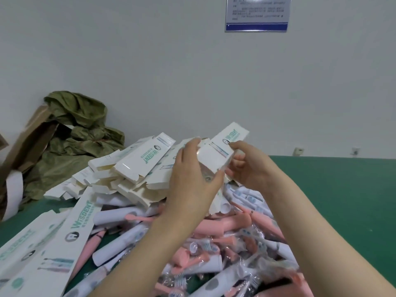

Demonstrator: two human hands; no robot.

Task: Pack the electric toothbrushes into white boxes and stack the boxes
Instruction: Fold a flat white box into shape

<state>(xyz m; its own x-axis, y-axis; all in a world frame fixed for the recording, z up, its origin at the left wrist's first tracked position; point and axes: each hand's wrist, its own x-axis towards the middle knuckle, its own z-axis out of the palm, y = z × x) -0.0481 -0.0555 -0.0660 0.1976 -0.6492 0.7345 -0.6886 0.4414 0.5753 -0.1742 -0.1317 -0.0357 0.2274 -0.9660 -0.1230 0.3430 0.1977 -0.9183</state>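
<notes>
Left hand [190, 170] grips white box [216, 155]; right hand [246, 166] pinches its far end; square open mouth before loading toothbrush.

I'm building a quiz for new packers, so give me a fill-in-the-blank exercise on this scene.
The box held by the left hand and right hand is ___.
The table is ___.
The loose toothbrushes are white or ___.
The sign has a ___ border.
Missing: white, green, pink, blue.
</notes>
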